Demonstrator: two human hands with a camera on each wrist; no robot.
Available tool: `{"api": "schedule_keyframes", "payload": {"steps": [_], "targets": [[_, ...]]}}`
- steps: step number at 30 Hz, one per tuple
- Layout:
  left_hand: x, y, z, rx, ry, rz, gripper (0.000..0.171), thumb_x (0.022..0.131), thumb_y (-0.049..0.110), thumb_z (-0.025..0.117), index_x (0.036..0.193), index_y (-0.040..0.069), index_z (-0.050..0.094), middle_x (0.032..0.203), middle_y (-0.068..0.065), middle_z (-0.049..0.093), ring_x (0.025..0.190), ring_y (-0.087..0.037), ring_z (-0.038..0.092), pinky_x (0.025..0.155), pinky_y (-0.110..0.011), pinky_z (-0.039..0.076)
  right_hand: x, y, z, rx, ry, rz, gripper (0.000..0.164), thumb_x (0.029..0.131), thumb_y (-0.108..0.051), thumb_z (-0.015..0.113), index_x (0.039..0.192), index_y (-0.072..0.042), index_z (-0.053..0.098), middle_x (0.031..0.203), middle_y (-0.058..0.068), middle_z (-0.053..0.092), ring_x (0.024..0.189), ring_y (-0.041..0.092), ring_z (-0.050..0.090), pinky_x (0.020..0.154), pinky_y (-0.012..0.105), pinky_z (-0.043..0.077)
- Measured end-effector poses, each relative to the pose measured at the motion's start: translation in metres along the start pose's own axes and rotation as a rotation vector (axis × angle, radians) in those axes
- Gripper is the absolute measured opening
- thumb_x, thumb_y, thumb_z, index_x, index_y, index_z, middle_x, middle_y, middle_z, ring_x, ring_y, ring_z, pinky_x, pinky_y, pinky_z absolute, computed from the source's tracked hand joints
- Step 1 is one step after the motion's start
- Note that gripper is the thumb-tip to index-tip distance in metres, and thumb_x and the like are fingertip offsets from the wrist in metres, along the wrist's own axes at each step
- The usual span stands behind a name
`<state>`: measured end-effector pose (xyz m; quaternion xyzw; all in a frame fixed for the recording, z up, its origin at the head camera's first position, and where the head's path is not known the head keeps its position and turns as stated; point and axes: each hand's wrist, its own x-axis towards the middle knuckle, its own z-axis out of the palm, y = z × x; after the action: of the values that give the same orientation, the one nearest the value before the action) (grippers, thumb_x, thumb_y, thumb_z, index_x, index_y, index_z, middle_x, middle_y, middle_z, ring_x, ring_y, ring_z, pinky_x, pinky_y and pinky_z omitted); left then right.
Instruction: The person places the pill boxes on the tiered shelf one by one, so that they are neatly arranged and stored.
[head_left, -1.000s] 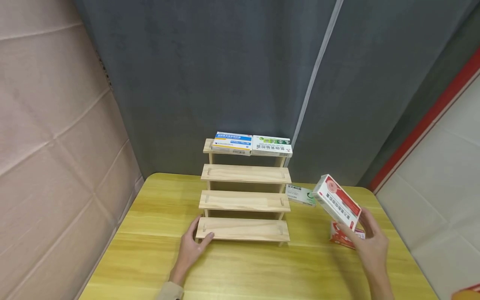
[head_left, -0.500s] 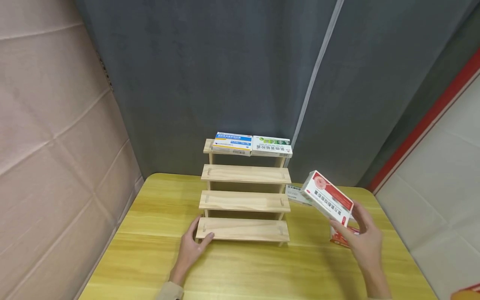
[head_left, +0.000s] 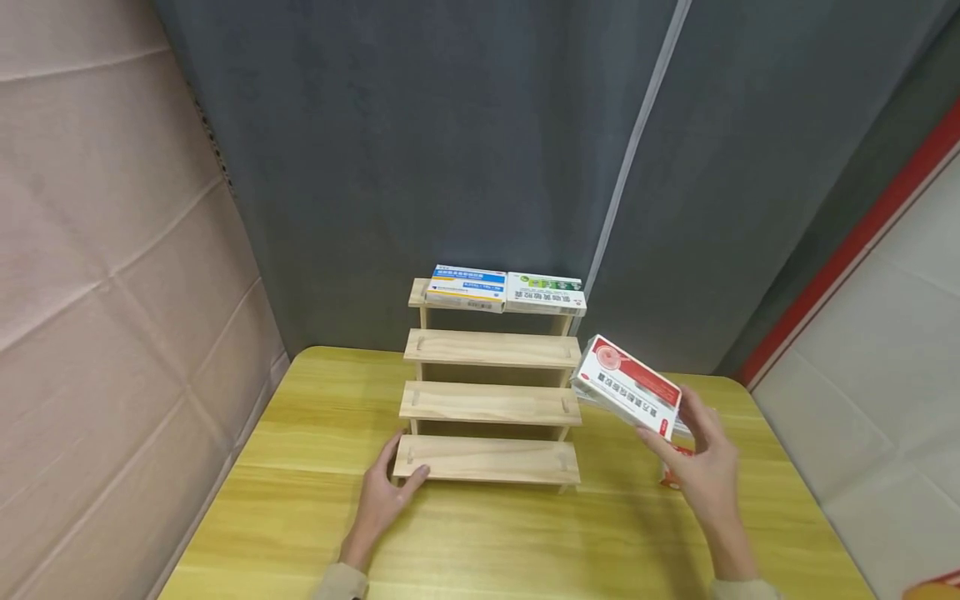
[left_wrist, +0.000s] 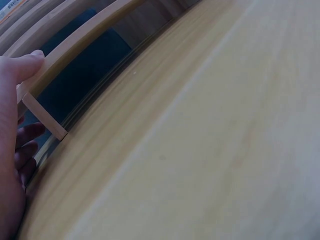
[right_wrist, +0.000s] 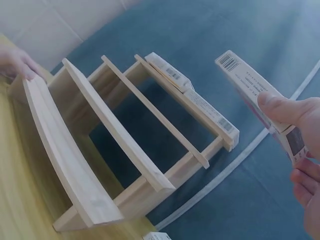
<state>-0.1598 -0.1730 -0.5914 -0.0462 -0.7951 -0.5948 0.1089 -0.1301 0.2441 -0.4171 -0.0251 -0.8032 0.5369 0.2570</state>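
right hand (head_left: pixel 705 467) has its thumb and fingers pinched on a red and white box (head_left: pixel 628 387), held tilted in the air just right of the wooden rack (head_left: pixel 489 403). left hand (head_left: pixel 379 497)'s gripping the bottom step (head_left: pixel 487 458) at its left end, thumb on top, fingers round the side.

Pale beige on show at the lower edge, a left sleeve (head_left: pixel 340 583) and a matching right sleeve (head_left: pixel 744 590) (mere strips of cloth in sight!), both stopping short of the wrists, with left hand (head_left: pixel 381 497) and right hand (head_left: pixel 708 475) bare.
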Motion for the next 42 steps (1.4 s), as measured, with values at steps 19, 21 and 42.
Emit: {"api": "schedule_keyframes", "payload": {"steps": [19, 21, 42], "targets": [[0.000, -0.005, -0.001, 0.017, -0.007, 0.000, 0.081, 0.088, 0.025, 0.080, 0.154, 0.004, 0.038, 0.149, -0.022, 0.052, 0.135, -0.039, 0.054, 0.114, -0.042, 0.045, 0.010, -0.007, 0.030, 0.049, -0.066, -0.012, 0.084, 0.078, 0.004, 0.084, 0.151, -0.016, 0.049, 0.138, -0.001, 0.052, 0.122, 0.001, 0.051, 0.110, 0.007, 0.041], [0.000, -0.005, -0.001, 0.016, -0.009, -0.004, 0.081, 0.088, 0.025, 0.080, 0.154, 0.004, 0.038, 0.150, -0.022, 0.051, 0.135, -0.039, 0.053, 0.115, -0.045, 0.043, 0.012, -0.007, 0.033, 0.058, -0.081, -0.008, 0.083, 0.079, 0.003, 0.084, 0.152, -0.015, 0.048, 0.140, 0.001, 0.051, 0.123, 0.000, 0.050, 0.110, 0.006, 0.040], [0.000, -0.006, -0.001, 0.024, -0.016, -0.016, 0.082, 0.087, 0.026, 0.081, 0.154, 0.005, 0.038, 0.151, -0.021, 0.050, 0.136, -0.037, 0.053, 0.116, -0.047, 0.042, 0.025, -0.005, 0.067, -0.013, -0.142, 0.056, 0.082, 0.080, -0.017, 0.088, 0.151, -0.014, 0.049, 0.148, 0.007, 0.052, 0.134, 0.020, 0.050, 0.107, 0.001, 0.036]]}}
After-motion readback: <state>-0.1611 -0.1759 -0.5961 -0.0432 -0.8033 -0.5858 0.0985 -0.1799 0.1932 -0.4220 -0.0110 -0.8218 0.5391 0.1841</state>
